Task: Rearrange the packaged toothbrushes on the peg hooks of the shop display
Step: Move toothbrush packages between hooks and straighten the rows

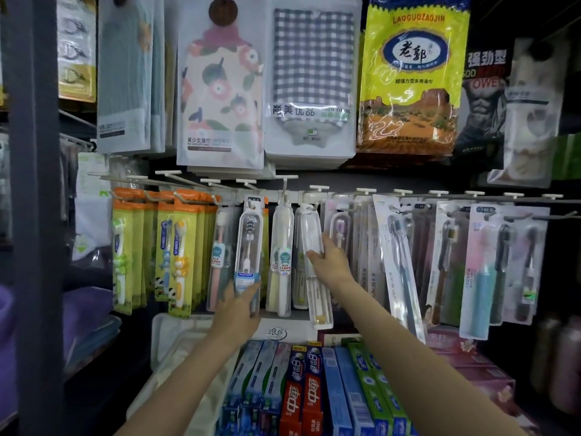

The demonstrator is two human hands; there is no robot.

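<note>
We have both arms stretched up to the row of peg hooks at the middle of the shop display. Our left hand grips the lower end of a clear toothbrush pack with a blue label — fingers curled round its bottom edge, the pack hanging upright from its hook. Our right hand pinches the side of a second clear toothbrush case, which tilts with its lower end swung out to the right while its top sits at a hook. Between the two hangs a pale toothbrush pack marked CLEAN. Towards the left edge of the display hang green children's toothbrush cards; towards the right edge — darker and partly blurred — hang longer brush cards. Packaged towels hang on the row above, and toothpaste boxes lie on the shelf below our arms.
</note>
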